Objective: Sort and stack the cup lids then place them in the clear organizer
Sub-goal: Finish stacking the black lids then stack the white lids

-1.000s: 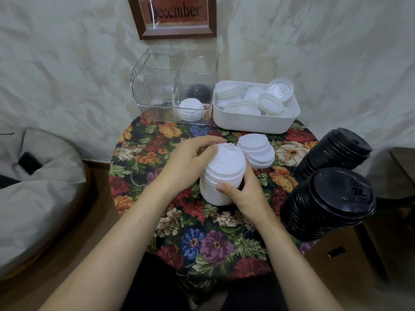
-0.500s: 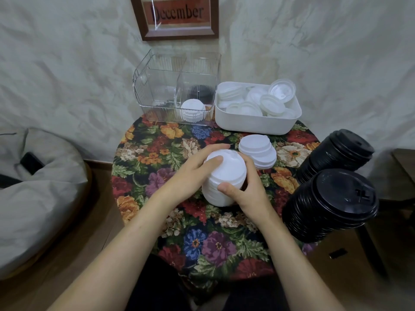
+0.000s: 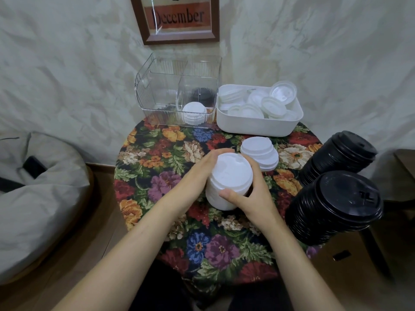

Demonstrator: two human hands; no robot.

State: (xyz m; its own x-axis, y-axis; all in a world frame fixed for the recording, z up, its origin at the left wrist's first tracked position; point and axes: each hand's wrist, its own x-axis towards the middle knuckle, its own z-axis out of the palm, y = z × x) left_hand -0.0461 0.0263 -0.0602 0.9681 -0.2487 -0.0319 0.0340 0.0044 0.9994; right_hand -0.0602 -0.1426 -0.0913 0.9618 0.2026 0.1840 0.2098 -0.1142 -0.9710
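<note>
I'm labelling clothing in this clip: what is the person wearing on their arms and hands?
Nothing. The left hand and right hand are bare: no gloves, rings or watch visible. The left forearm and right forearm are bare down to the picture's bottom edge, with no sleeve in view.

The only legible text is the word "December", in dark ornate letters on an orange-red band inside the brown picture frame [image 3: 177, 19] on the wall, beyond the far edge of the counter [image 3: 157, 158]. A raised mark on the nearest black lid [image 3: 345, 198] cannot be read.
</note>
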